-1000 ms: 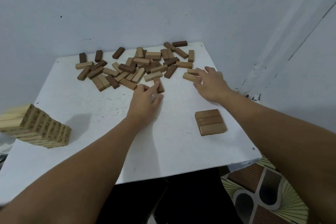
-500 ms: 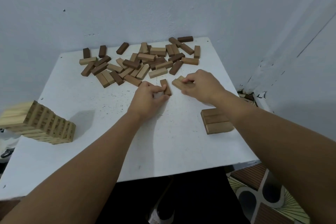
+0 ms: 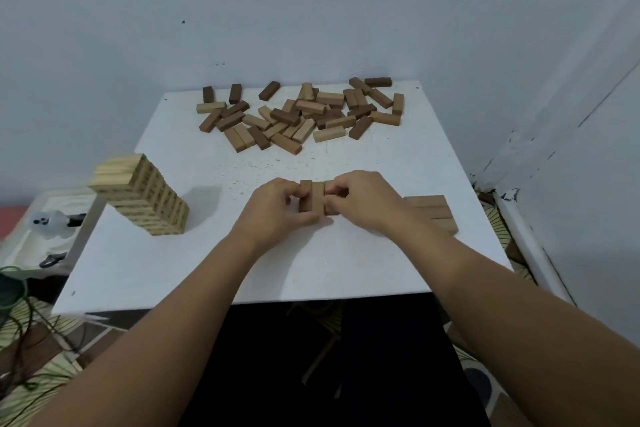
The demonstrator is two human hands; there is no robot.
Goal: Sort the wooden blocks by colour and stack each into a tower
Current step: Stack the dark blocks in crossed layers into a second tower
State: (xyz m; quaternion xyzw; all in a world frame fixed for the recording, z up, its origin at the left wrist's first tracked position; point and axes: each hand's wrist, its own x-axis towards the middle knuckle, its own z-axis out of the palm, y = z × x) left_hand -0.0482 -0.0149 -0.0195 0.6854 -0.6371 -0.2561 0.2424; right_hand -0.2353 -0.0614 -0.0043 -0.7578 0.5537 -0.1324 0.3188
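Mid-brown wooden blocks, three of them (image 3: pixel 316 197), sit side by side at the centre of the white tabletop (image 3: pixel 194 260), long edges touching and long axes pointing away from the person. The left hand (image 3: pixel 273 210) grips the left side of this row, its fingers curled against the leftmost block. The right hand (image 3: pixel 363 201) grips the right side, fingers curled over the rightmost block. Both hands press the row together between them.

Unsorted blocks (image 3: pixel 301 114) lie in a loose pile along the far edge of the tabletop, next to the wall. The pile mixes pale, mid-brown and dark brown pieces; some overlap, others lie flat and separate.

A pale tower (image 3: pixel 145 198) of light-coloured blocks stands on the left part of the tabletop, well apart from the hands. Its layers are stacked crosswise.

A flat layer of mid-brown blocks (image 3: pixel 433 211) lies to the right of the hands, near the right edge of the tabletop. The right forearm partly covers it, so the block count cannot be confirmed.

Cables (image 3: pixel 20 319) lie on the patterned floor (image 3: pixel 41 374) at lower left.
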